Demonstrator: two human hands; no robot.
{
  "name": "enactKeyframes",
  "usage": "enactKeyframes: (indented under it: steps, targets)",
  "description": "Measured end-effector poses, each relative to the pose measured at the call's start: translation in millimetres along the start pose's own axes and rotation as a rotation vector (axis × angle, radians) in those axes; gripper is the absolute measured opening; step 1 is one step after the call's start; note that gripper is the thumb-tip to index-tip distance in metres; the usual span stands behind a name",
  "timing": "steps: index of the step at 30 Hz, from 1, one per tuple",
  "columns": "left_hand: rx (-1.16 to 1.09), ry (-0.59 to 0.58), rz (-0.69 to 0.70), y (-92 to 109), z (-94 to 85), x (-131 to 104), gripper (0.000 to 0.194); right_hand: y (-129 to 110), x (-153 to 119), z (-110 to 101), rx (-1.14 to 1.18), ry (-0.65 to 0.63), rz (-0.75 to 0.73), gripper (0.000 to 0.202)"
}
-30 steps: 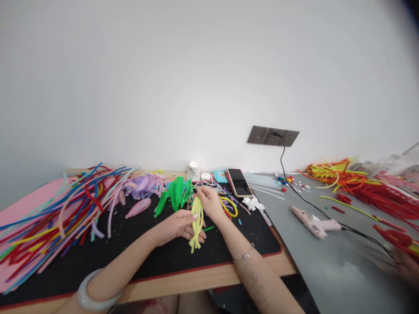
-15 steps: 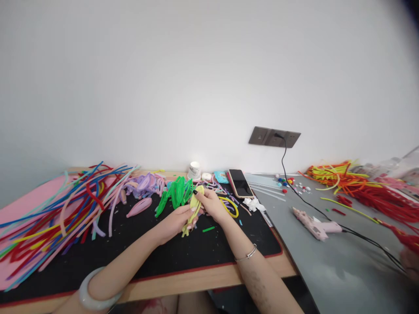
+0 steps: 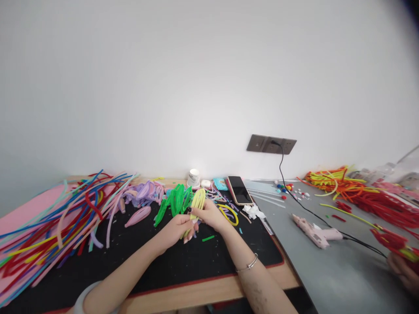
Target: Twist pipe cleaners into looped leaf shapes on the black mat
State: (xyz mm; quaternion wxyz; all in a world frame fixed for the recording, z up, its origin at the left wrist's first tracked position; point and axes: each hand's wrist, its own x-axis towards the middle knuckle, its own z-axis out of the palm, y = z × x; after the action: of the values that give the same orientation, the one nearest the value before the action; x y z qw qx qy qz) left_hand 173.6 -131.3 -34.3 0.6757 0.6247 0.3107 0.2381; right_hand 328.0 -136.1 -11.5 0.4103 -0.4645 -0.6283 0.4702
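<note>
Between my two hands is a looped bundle of pale yellow pipe cleaners (image 3: 198, 199), its loops standing up above the fingers. My left hand (image 3: 181, 227) is closed round the lower part of the bundle. With thumb and fingers pressed together, my right hand (image 3: 208, 214) grips it a little higher up. The ends below the left fingers are mostly hidden. Just behind and to the left are green pipe cleaner loops (image 3: 178, 199). A pink leaf-shaped loop (image 3: 138, 216) lies further left on the black mat (image 3: 157, 270). A short green piece (image 3: 208, 238) rests near my right wrist.
Many coloured pipe cleaners (image 3: 65, 226) pile up at left. A phone (image 3: 239, 190), paper cup (image 3: 194, 178) and yellow loops (image 3: 228, 215) stand or lie behind. On the grey table is a corded pink glue gun (image 3: 317, 233). Another person's hand (image 3: 404, 270) holds something red at far right.
The yellow bundle's loops have come upright and spread above my fingers, and my right hand has slid lower on it. The other person's hand has come further into view at right.
</note>
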Motion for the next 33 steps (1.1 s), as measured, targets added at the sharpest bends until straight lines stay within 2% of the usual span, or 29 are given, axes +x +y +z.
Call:
enactKeyframes:
  steps: [6,11,16,18,21,23,26,28,30,33]
  targets:
    - [-0.091,-0.020,0.002,2.5,-0.6,-1.2,0.036,3.3,1.2,0.7,-0.041,0.054,-0.131,0.033]
    - [-0.172,-0.071,-0.010,4.3,0.5,-5.1,0.035,-2.1,-2.1,-3.2,-0.055,0.030,-0.142,0.037]
    - [-0.231,-0.128,-0.049,1.6,-0.9,-9.2,0.032,0.9,1.7,-7.4,0.032,0.160,-0.143,0.034]
    - [-0.252,-0.135,-0.048,1.5,-3.9,-9.2,0.031,3.0,4.2,-12.7,0.074,0.173,-0.149,0.035]
    - [-0.261,-0.123,-0.028,2.9,-9.5,-8.0,0.032,4.0,5.5,-19.6,0.181,0.134,-0.129,0.039]
    - [-0.251,-0.099,-0.007,3.5,-11.7,-6.9,0.032,3.8,3.8,-17.8,0.247,0.036,-0.070,0.041]
    - [-0.193,-0.090,0.020,1.9,-10.4,-5.8,0.033,4.0,-0.1,-3.2,0.204,-0.175,0.050,0.039]
    - [-0.134,-0.110,0.023,0.1,-7.2,-6.1,0.032,4.3,-1.8,8.3,0.148,-0.252,0.086,0.034]
    - [-0.093,-0.145,0.000,-1.1,-3.9,-7.2,0.033,4.2,-2.6,14.6,0.138,-0.254,0.090,0.031]
    - [-0.108,-0.204,-0.047,-1.5,-1.1,-9.3,0.036,1.9,-4.1,10.1,0.100,-0.137,0.036,0.029]
